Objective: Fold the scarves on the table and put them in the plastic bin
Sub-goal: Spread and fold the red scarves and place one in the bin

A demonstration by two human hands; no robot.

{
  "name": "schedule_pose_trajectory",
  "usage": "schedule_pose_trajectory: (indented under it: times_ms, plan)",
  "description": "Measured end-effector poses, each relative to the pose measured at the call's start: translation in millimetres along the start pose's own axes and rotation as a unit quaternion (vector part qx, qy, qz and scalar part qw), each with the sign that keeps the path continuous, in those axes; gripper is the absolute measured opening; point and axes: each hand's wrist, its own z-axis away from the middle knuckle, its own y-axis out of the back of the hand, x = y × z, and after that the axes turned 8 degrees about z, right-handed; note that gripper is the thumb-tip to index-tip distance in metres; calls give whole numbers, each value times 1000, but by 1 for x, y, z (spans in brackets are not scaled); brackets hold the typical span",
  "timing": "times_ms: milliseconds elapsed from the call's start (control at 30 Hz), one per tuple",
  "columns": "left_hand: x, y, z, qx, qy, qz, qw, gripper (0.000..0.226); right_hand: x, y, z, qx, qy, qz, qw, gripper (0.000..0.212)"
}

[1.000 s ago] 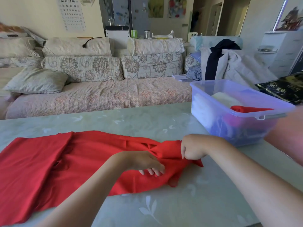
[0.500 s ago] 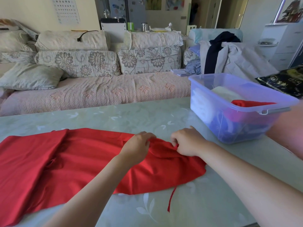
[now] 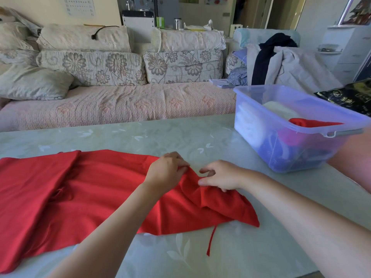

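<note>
A large red scarf (image 3: 84,195) lies spread across the pale green table (image 3: 180,137), wrinkled at its right end, with a loose red strand trailing toward the near edge. My left hand (image 3: 167,170) pinches a raised fold at the scarf's far right edge. My right hand (image 3: 219,175) rests just to the right of it, thumb and fingers pinching the cloth, index finger lifted. The clear plastic bin (image 3: 259,115) stands at the table's right, holding folded white and red cloths and darker ones below.
A floral sofa (image 3: 120,101) with cushions runs along the table's far side. Clothes are draped over a chair (image 3: 285,61) behind the bin. A black packet (image 3: 349,95) lies at the far right. Another person's arm (image 3: 355,159) enters at the right edge.
Both hands moved from the scarf's near right corner to its far right edge. The right end is now spread flatter, and my right hand has shifted slightly right of the left.
</note>
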Motion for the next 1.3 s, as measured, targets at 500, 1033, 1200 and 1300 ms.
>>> schedule_pose_trajectory:
  times_ms: [500,1033,1200,1300]
  plan:
    - [-1,13,-40,16,121,7,993,23,42,55,1,-35,-204,347,915,51]
    - [9,9,-118,79,127,138,979,27,38,76,-69,351,-117,40,928,18]
    - [-1,-25,-116,-21,101,109,989,80,47,55,-95,410,-97,70,904,26]
    - [5,-42,-85,59,-24,37,997,54,54,44,-100,242,-49,48,968,78]
